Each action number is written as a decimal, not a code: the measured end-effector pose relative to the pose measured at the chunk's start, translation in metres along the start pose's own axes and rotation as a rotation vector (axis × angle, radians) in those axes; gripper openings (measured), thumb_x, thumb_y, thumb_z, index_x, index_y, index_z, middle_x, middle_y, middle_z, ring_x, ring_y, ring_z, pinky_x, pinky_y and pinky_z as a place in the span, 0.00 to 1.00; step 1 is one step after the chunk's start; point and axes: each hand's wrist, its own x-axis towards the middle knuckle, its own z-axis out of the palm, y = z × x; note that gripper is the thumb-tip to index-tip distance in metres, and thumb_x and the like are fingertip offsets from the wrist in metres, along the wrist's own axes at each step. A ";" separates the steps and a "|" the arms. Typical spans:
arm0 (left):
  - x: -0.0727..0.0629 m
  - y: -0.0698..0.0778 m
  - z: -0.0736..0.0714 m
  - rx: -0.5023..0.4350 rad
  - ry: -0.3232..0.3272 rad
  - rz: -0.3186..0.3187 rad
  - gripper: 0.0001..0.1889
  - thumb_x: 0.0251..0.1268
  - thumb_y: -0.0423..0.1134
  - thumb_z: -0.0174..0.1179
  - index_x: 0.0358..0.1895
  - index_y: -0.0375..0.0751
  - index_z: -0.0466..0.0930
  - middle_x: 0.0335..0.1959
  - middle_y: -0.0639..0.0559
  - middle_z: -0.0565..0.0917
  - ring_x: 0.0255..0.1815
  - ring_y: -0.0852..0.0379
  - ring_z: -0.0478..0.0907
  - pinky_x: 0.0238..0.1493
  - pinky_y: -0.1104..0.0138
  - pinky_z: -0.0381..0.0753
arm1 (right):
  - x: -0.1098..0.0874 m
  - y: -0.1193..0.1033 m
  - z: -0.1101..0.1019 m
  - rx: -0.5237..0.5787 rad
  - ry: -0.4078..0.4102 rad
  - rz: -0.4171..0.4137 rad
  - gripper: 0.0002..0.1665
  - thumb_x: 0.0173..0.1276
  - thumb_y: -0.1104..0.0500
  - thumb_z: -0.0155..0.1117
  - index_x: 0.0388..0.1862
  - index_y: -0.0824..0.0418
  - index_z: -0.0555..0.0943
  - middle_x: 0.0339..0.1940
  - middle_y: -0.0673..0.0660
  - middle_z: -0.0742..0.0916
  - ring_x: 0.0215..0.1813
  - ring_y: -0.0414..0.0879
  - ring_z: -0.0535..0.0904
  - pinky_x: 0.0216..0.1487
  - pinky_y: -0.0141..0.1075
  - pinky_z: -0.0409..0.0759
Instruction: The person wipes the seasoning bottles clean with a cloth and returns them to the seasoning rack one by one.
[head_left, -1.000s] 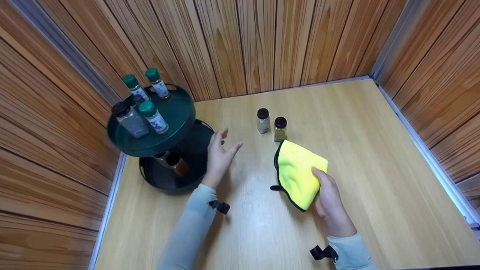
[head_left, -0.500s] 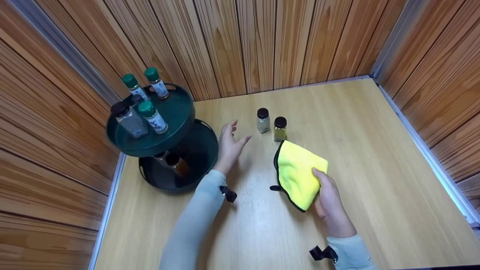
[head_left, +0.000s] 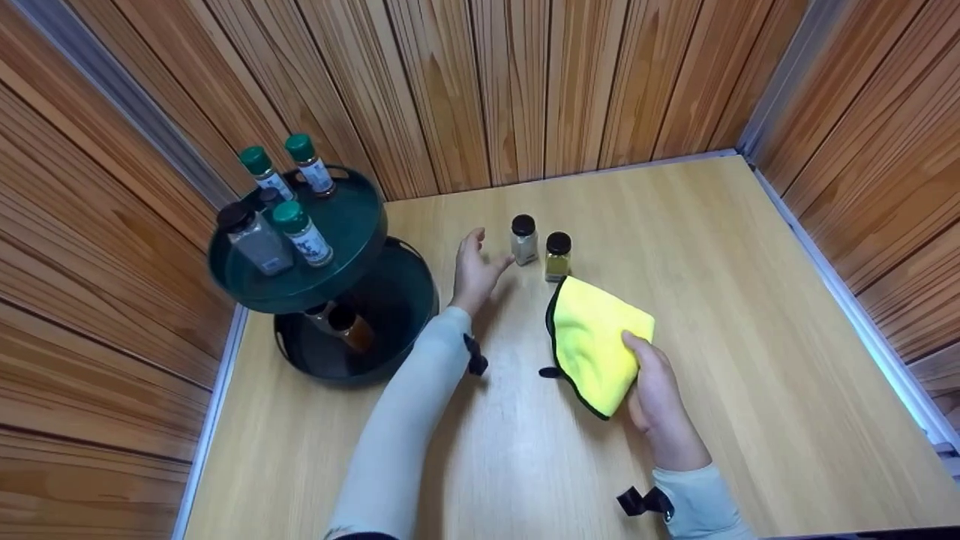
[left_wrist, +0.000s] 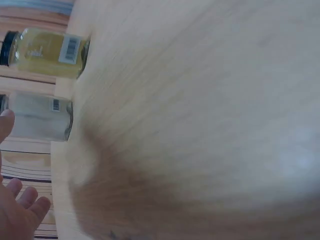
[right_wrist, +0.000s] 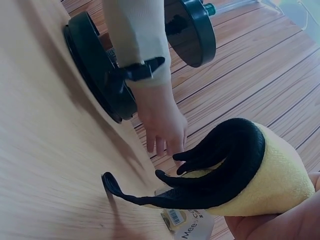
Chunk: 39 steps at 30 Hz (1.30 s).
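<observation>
In the head view my left hand (head_left: pixel 475 276) reaches over the table with thumb and fingers spread, holding nothing. Its thumb tip is right at a small jar of pale contents with a black cap (head_left: pixel 524 241), which stands upright. A second black-capped jar, with yellow contents (head_left: pixel 557 259), stands just to the right. My right hand (head_left: pixel 661 401) grips a folded yellow cloth (head_left: pixel 600 341) with black edging, thumb on top and fingers underneath. The right wrist view shows the cloth (right_wrist: pixel 282 167) folded over, its dark edge and small loop hanging free. The left wrist view shows barcode labels on both jars.
A dark green two-tier tray stands at the left. Its upper tier (head_left: pixel 356 229) carries several bottles, including green-capped ones (head_left: pixel 307 238) and a larger dark-capped jar (head_left: pixel 256 244). More jars (head_left: pixel 352 330) lie in its lower tier (head_left: pixel 401 300). Wood-panelled walls enclose the table.
My left hand has moved right and away from the lower tray, up to the pale jar. My right hand and the cloth have stayed nearly in place.
</observation>
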 end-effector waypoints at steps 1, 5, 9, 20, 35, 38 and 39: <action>0.003 0.000 0.002 -0.021 -0.003 -0.014 0.42 0.62 0.43 0.74 0.77 0.49 0.62 0.75 0.51 0.68 0.75 0.51 0.66 0.73 0.57 0.70 | 0.000 0.000 0.000 0.004 0.004 -0.002 0.21 0.83 0.50 0.48 0.59 0.66 0.71 0.44 0.52 0.86 0.48 0.44 0.83 0.54 0.37 0.80; 0.011 0.003 0.008 -0.059 -0.028 -0.056 0.45 0.61 0.42 0.75 0.79 0.49 0.59 0.77 0.51 0.66 0.77 0.51 0.64 0.75 0.57 0.68 | -0.001 -0.001 0.000 0.011 0.013 0.002 0.21 0.83 0.50 0.48 0.60 0.66 0.70 0.44 0.52 0.85 0.49 0.45 0.83 0.54 0.37 0.80; 0.016 0.008 0.013 -0.030 -0.064 -0.086 0.47 0.60 0.40 0.75 0.80 0.51 0.56 0.79 0.52 0.64 0.79 0.50 0.62 0.76 0.57 0.66 | 0.000 -0.001 -0.001 0.010 0.012 0.010 0.23 0.82 0.50 0.48 0.62 0.66 0.69 0.46 0.53 0.85 0.50 0.45 0.83 0.55 0.38 0.80; 0.026 0.016 0.018 -0.013 -0.110 -0.063 0.44 0.61 0.38 0.74 0.79 0.52 0.59 0.78 0.54 0.66 0.79 0.51 0.63 0.76 0.57 0.65 | 0.001 -0.002 0.002 0.012 0.010 0.017 0.24 0.82 0.49 0.49 0.65 0.66 0.68 0.48 0.54 0.84 0.52 0.46 0.81 0.57 0.38 0.78; 0.026 0.022 0.038 -0.148 -0.151 0.007 0.36 0.63 0.27 0.70 0.73 0.44 0.67 0.70 0.47 0.75 0.67 0.52 0.75 0.59 0.65 0.82 | 0.002 -0.002 0.003 0.025 -0.009 0.003 0.24 0.83 0.49 0.48 0.64 0.66 0.68 0.49 0.54 0.83 0.53 0.46 0.81 0.58 0.38 0.78; 0.026 0.023 0.041 -0.091 -0.122 0.023 0.31 0.65 0.29 0.68 0.70 0.43 0.70 0.67 0.47 0.78 0.66 0.53 0.76 0.64 0.64 0.78 | 0.002 -0.002 0.003 0.028 0.000 0.000 0.24 0.83 0.49 0.47 0.64 0.66 0.68 0.49 0.54 0.84 0.53 0.46 0.81 0.58 0.38 0.78; 0.027 0.023 0.042 -0.071 -0.111 0.030 0.30 0.65 0.29 0.68 0.69 0.42 0.71 0.66 0.47 0.79 0.67 0.53 0.76 0.66 0.64 0.76 | 0.002 -0.002 0.003 0.028 0.003 -0.001 0.23 0.83 0.49 0.47 0.64 0.66 0.68 0.48 0.54 0.84 0.52 0.46 0.81 0.58 0.38 0.78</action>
